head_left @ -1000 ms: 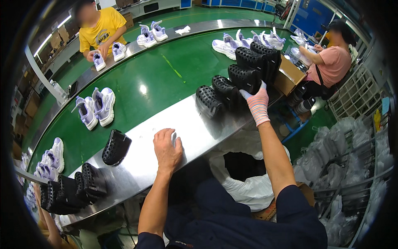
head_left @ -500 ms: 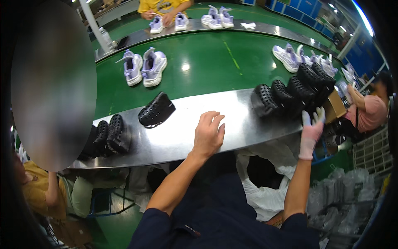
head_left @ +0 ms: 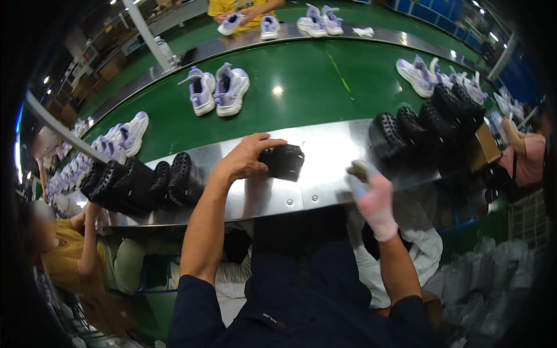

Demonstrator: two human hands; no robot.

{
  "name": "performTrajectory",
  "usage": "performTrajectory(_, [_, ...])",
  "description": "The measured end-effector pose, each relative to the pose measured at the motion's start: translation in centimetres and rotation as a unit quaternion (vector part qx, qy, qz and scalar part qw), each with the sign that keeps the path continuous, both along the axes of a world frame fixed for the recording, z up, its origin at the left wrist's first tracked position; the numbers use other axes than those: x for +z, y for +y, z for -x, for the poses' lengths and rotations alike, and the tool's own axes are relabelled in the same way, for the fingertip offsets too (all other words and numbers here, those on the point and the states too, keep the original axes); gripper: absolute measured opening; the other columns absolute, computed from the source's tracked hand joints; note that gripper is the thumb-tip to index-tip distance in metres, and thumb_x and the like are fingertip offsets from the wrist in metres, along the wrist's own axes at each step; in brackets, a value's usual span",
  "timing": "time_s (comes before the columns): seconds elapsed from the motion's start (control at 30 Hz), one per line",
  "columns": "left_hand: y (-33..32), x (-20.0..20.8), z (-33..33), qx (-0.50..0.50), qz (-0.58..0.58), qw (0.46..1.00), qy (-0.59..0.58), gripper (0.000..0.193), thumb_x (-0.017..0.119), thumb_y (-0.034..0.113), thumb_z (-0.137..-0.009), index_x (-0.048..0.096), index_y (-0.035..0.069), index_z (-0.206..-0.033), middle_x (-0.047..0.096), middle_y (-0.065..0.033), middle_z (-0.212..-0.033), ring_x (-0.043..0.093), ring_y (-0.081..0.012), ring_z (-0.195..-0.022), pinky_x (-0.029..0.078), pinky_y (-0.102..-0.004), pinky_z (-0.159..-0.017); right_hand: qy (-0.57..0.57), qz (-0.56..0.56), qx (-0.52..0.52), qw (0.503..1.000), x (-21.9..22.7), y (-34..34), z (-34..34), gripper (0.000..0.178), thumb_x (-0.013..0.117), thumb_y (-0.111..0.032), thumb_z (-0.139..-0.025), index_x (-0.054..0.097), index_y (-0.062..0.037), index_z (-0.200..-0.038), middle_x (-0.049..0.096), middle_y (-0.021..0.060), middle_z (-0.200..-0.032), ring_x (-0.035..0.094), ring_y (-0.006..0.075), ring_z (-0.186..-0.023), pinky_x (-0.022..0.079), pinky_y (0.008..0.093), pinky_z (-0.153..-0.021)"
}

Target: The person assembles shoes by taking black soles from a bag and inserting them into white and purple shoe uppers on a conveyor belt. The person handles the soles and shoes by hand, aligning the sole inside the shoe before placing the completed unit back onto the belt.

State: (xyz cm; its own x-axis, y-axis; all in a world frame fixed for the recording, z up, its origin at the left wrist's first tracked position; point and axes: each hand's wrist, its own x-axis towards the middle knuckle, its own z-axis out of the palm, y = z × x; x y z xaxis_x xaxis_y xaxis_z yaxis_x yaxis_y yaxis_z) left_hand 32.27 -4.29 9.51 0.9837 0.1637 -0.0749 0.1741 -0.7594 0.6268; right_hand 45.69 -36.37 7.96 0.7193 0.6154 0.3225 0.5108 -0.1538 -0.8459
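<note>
On the steel ledge [head_left: 325, 174] in front of me, my left hand [head_left: 243, 158] is closed around a black perforated clog-like shoe [head_left: 285, 162]. The bare fingers reach over its top and side. My right hand [head_left: 376, 203], in a white and pink glove, hovers over the ledge's near edge, right of that shoe and apart from it. Motion smears its fingertips; something darkish shows there that I cannot make out. Several similar black shoes [head_left: 387, 136] are grouped on the ledge to the right, and more black shoes [head_left: 180, 177] line up to the left.
Beyond the ledge, a green belt [head_left: 301, 87] carries a pair of white and lilac sneakers [head_left: 231, 90], with more sneakers [head_left: 415, 76] at right. Co-workers sit left and right; another handles sneakers across. A cardboard box [head_left: 483, 148] and a white bag [head_left: 420, 249] are near my right side.
My left hand has moved left and taken hold of the single black shoe, which now sits farther right and turned. My right hand has come left from beside the right-hand black shoes.
</note>
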Motion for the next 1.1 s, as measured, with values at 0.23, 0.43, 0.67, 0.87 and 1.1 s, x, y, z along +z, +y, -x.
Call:
performTrajectory(0.23, [-4.8, -2.4, -4.7, -0.008, 0.131, 0.986, -0.106, 0.098, 0.075, -0.001, -0.069, 0.044, 0.02, -0.159, 0.034, -0.0197, -0.165, 0.031, -0.0392, -0.154, 0.033, -0.0448, -0.124, -0.092, 0.051, -0.011, 0.994, -5.3, 5.9, -0.2, 0.078, 0.089, -0.027, -0.074, 0.054, 0.0, -0.139, 0.062, 0.0247, -0.13, 0.059, 0.044, -0.119, 0.049, 0.0492, -0.105])
performTrajectory(0.43, [-7.0, -7.3, -4.3, 0.207, 0.488, 0.8, -0.281, 0.052, 0.063, 0.01, -0.102, 0.048, -0.008, -0.148, 0.064, -0.0176, -0.135, 0.063, -0.0236, -0.122, 0.05, -0.0369, -0.107, -0.145, -0.05, -0.028, 0.988, -5.0, 5.4, 0.6, 0.071, 0.088, -0.013, -0.074, 0.057, -0.003, -0.137, 0.063, 0.0188, -0.133, 0.06, 0.0393, -0.123, 0.049, 0.0449, -0.107])
performTrajectory(0.67, [-6.0, -8.1, -1.5, 0.123, 0.679, 0.66, -0.297, 0.04, 0.06, 0.008, -0.101, 0.056, -0.005, -0.139, 0.07, -0.0158, -0.122, 0.068, -0.0256, -0.111, 0.054, -0.0422, -0.101, -0.313, -0.096, 0.023, 0.945, -5.7, 5.3, 0.9, 0.068, 0.073, 0.006, -0.069, 0.061, -0.0064, -0.134, 0.061, 0.0185, -0.139, 0.057, 0.0427, -0.13, 0.047, 0.05, -0.11])
performTrajectory(0.87, [-6.2, -8.0, -1.6, 0.115, 0.713, 0.62, -0.307, 0.02, 0.062, 0.012, -0.099, 0.064, -0.002, -0.113, 0.073, -0.0153, -0.109, 0.07, -0.0247, -0.102, 0.054, -0.0405, -0.099, -0.347, -0.061, -0.021, 0.936, -6.6, 5.4, 0.4, 0.065, 0.078, -0.002, -0.071, 0.065, -0.0094, -0.134, 0.062, 0.019, -0.138, 0.056, 0.0443, -0.13, 0.047, 0.0515, -0.11])
performTrajectory(1.1, [-5.5, -9.0, -1.3, 0.053, 0.704, 0.656, -0.267, 0.022, 0.06, 0.021, -0.105, 0.063, 0.0, -0.11, 0.072, -0.0134, -0.11, 0.07, -0.0237, -0.102, 0.056, -0.0421, -0.097, -0.166, -0.072, 0.006, 0.984, -5.6, 5.0, 0.6, 0.066, 0.087, -0.018, -0.078, 0.061, -0.0064, -0.138, 0.059, 0.0176, -0.142, 0.054, 0.0404, -0.131, 0.046, 0.0467, -0.11])
